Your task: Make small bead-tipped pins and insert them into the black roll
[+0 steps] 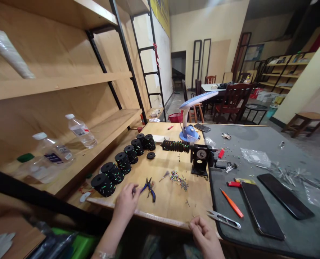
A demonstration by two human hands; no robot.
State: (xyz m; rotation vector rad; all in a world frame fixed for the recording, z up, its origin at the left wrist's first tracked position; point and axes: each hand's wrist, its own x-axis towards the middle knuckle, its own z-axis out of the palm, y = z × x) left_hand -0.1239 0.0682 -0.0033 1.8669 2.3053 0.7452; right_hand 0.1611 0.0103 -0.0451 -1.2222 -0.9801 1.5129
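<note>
My left hand rests on the wooden table, its fingers closed around one handle of the blue pliers. My right hand hovers at the table's near edge with the fingers curled in; I see nothing in it. Metal thread snips lie just right of it on the grey mat. A row of black spools with coloured flecks runs diagonally left of my left hand. A small pile of coloured pins lies beyond the pliers.
A black hand-crank winder holds a rod of black discs. A blue desk lamp stands behind it. Two dark phones, an orange cutter and a red lighter lie on the mat. Water bottles stand on the left shelf.
</note>
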